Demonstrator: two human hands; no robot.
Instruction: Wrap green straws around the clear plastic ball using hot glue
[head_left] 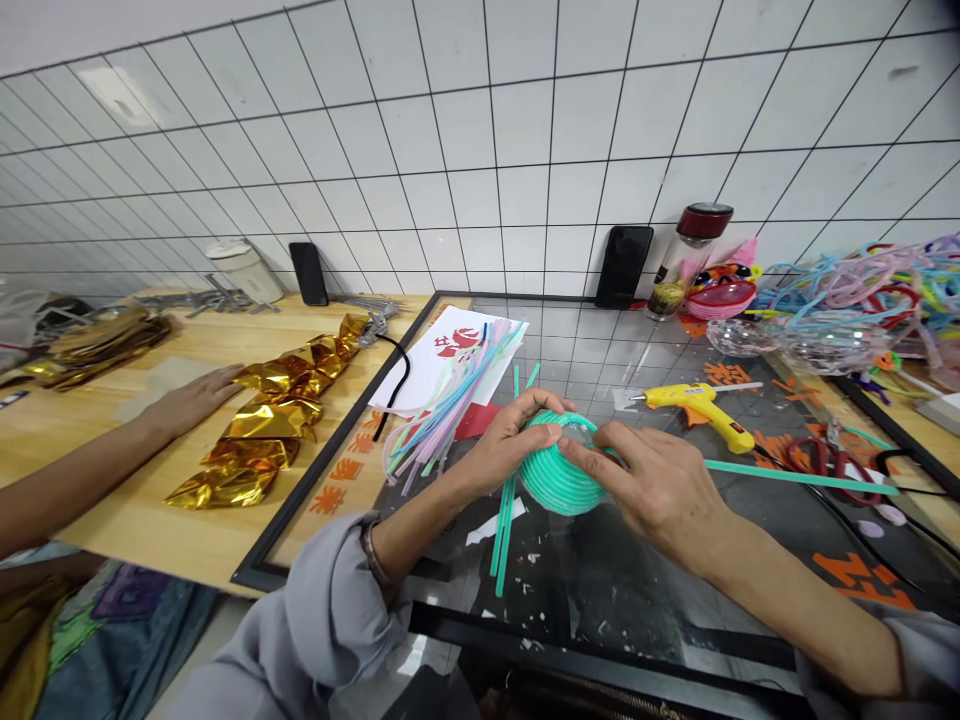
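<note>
A round form (562,485) wound with rows of turquoise-green strip sits between my hands, and a clear patch shows at its top. My left hand (510,440) grips it from the left, thumb over the upper rim. The fingers of my right hand (660,480) are closed at the upper right rim, pressing the strip there. A loose length of green strip (802,476) runs out to the right from behind my right hand. Several cut green strips (504,540) lie on the dark glassy board (600,610) below my left hand.
Right of my hands lies a yellow glue gun (701,408), with red-handled scissors (825,460) beyond. Pastel strips (450,400) rest on white paper (405,375). A glass bottle (675,270) and phone (624,265) stand by the wall. Another person's hand (199,395) lies beside gold foil (259,440).
</note>
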